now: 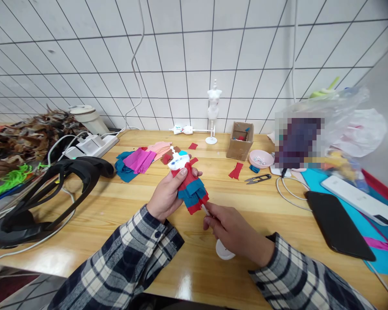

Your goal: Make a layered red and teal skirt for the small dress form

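A small white mannequin [180, 160] lies tilted in my hands, wearing a layered red and blue paper skirt [194, 190]. My left hand [168, 192] is closed around its waist, thumb on top of the red paper. Below the skirt's hem, my right hand [228, 226] pinches the white stand rod [206, 209]. The round white base [225, 250] shows partly under my right hand. Red paper strips [236, 171], a blue scrap [254, 168] and thread snips [258, 179] lie to the right on the table.
Behind are an upright mannequin [214, 110], another lying down, a cardboard box [240, 141] and a pink bowl [261, 159]. Colored paper [137, 161], a black headset [51, 202] and a power strip [93, 146] are left; a black phone [339, 224] is right. Another person's hand shows far left.
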Tool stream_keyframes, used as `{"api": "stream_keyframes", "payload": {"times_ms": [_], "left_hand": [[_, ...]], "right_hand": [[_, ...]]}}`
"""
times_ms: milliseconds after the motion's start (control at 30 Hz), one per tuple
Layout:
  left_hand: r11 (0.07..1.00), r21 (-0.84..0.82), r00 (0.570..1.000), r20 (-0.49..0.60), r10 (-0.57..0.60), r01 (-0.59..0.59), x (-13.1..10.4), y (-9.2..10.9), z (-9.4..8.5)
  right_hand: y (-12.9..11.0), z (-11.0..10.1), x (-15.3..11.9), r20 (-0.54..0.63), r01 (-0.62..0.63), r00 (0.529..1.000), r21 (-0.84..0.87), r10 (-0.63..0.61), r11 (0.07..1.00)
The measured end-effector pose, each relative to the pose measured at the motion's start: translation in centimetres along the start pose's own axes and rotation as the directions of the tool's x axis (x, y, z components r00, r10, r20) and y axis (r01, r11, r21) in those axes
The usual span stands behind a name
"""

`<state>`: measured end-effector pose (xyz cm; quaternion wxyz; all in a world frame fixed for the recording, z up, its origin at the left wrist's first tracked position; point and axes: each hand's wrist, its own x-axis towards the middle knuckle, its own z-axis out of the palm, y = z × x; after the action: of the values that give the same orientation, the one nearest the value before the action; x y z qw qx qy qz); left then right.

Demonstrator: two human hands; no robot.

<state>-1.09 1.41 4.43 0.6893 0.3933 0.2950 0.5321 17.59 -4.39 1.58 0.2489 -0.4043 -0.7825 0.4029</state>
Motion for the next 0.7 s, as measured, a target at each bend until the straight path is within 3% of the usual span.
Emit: {"api": "stream_keyframes", "payload": {"times_ms": [233, 400, 700], "left_hand": [[0.988, -0.155, 0.999, 0.049, -0.014, 0.022, 0.0, 0.4, -0.5], [0.977, -0.211, 0.999, 0.036, -0.020, 0.027, 0.1, 0.4, -1.1], [0.956, -0.286, 0.998, 0.006, -0.061, 0.060, 0.2, 1.1, -0.8]], "right_hand": [[0.3, -0.5, 0.1, -0.009, 0.033, 0.999, -0.030, -0.034, 0.999], [1.0, -0.5, 0.2, 0.117, -0.012, 0.993, 0.120, -0.002, 0.993], [1.4, -0.3, 0.4, 0.185, -0.093, 0.982, 0.308, 0.037, 0.947]]}}
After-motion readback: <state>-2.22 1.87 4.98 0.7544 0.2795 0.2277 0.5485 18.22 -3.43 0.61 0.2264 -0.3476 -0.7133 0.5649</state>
